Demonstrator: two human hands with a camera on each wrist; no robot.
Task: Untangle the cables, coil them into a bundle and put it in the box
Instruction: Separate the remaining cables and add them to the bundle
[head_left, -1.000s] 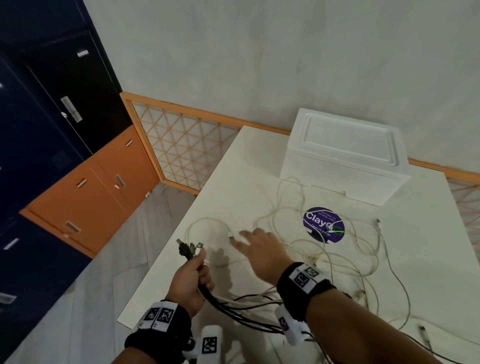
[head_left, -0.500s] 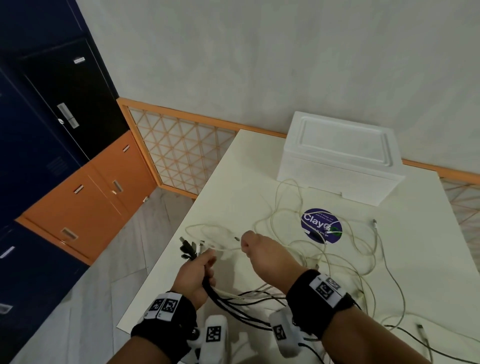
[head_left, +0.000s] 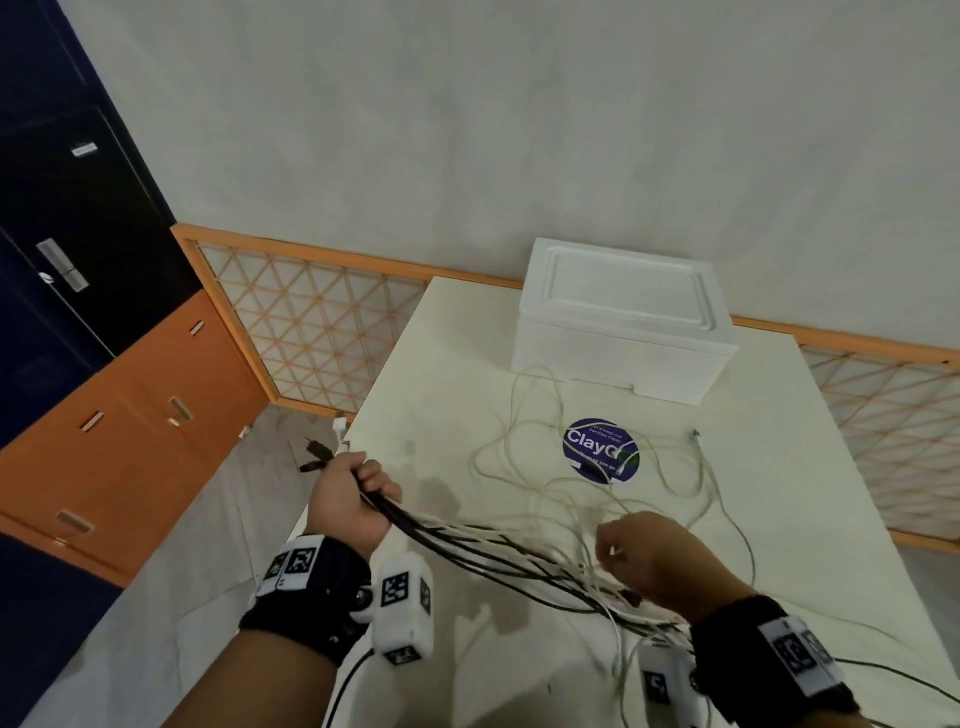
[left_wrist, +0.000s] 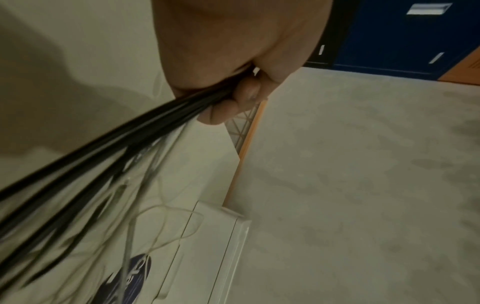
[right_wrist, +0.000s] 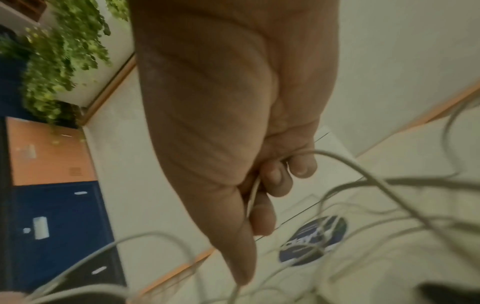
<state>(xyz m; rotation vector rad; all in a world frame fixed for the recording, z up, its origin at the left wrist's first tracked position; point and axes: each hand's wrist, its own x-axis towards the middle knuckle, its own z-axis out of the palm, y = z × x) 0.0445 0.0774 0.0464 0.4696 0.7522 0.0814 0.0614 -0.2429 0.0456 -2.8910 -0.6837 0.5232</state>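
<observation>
**Two fists full of cord, most of it still loose**

White tabletop (head_left: 779, 519) runs out ahead of me to a pale wall, with a closed white foam box (head_left: 621, 332) at its far end and a round blue sticker (head_left: 601, 451) in front of it. Orange and navy cabinets (head_left: 130, 405) stand off to my left.

My left hand (head_left: 349, 500) is clenched round a bunch of black cables (head_left: 467, 545) near their plug ends, which stick out past my knuckles beyond the table edge. My right hand (head_left: 647, 553) is curled round thin white cables (right_wrist: 253, 197); the wrist view shows one pinched between my fingers (right_wrist: 275, 185). The black strands stretch between my two hands, just above the table. More white cables (head_left: 519, 415) lie in slack loops over the sticker and up to the box's front.

I judge all of this light and limp. The black cords look thicker and springier, so they should hold a coil; the white ones are fine and floppy, likely to snag on each other and slide through a loose hold. Plug ends are the firm parts, so I would anchor there and draw each length through a light fist rather than yank at the crossings. The box lid looks shut and will need lifting first.
</observation>
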